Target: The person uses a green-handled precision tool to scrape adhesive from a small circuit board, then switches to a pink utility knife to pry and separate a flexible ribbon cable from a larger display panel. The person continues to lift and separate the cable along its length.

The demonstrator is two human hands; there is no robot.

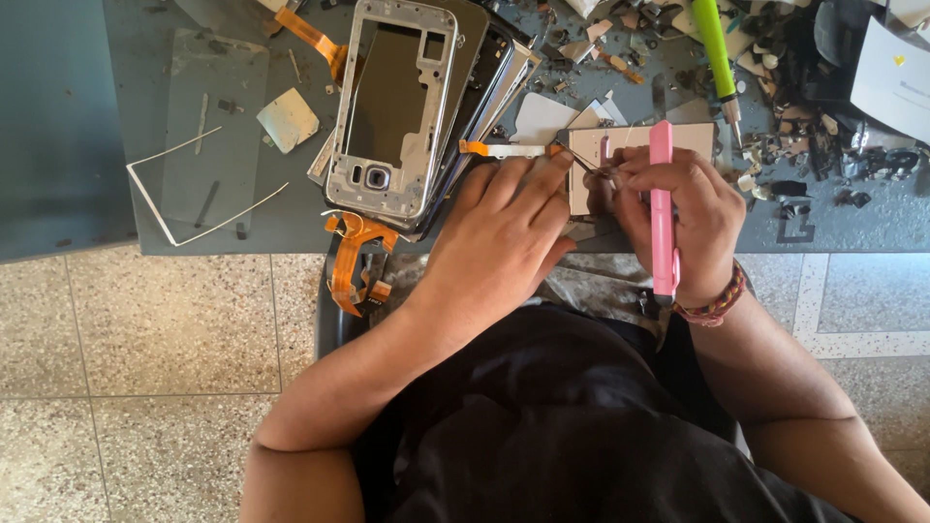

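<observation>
Pink tool (663, 208) in right hand (678, 218), phone frames (397, 107) beside.

Open passage lies along the grey desk (291, 218) near its front edge, left of the stacked silver phone frames (392, 107). Toward the right far corner, black scrap parts (823, 126) and a green-handled screwdriver (717, 48) crowd the surface.

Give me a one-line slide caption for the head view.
Right hand grips a pink tool while left hand steadies a small part beside a stack of phone frames.
</observation>
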